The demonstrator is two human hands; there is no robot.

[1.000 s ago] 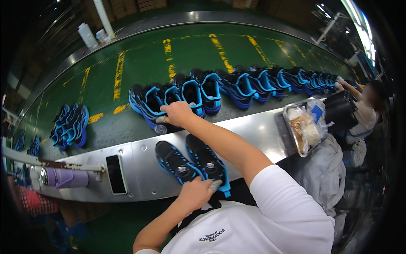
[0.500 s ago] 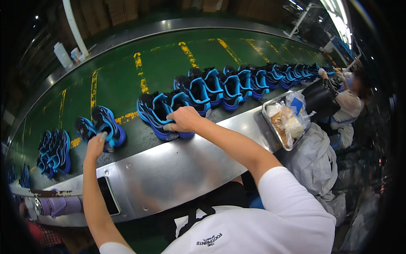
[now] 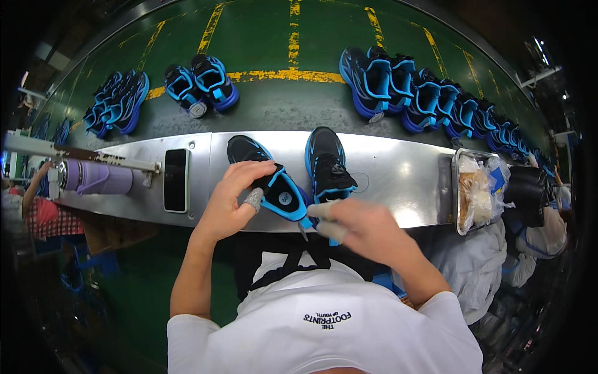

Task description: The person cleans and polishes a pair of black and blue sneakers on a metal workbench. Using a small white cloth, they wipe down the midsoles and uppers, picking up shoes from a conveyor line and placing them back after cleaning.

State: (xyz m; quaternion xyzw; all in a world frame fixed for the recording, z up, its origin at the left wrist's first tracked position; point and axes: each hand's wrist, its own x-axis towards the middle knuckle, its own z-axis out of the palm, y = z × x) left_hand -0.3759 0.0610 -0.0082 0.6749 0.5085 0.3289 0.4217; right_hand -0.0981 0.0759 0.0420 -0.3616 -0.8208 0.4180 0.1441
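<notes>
Two black sneakers with bright blue linings rest side by side on the steel ledge right in front of me. My left hand, its thumb wrapped in silvery tape, grips the left sneaker by its collar and tongue. A round pale sticker shows on that one's insole. Blurred by motion, my right hand is at the heel of the right sneaker, its toe pointing away from me. Pale covers sit on its fingertips. Whether those fingers pinch anything cannot be made out.
On the green belt stand a sneaker pair and, at right, a long row of sneakers. The steel ledge also carries a phone, a purple bottle and a metal tray of bagged items.
Both hands have left the sneakers on the belt and come back over the steel ledge. A pair now lies there. My view has turned down toward the ledge.
</notes>
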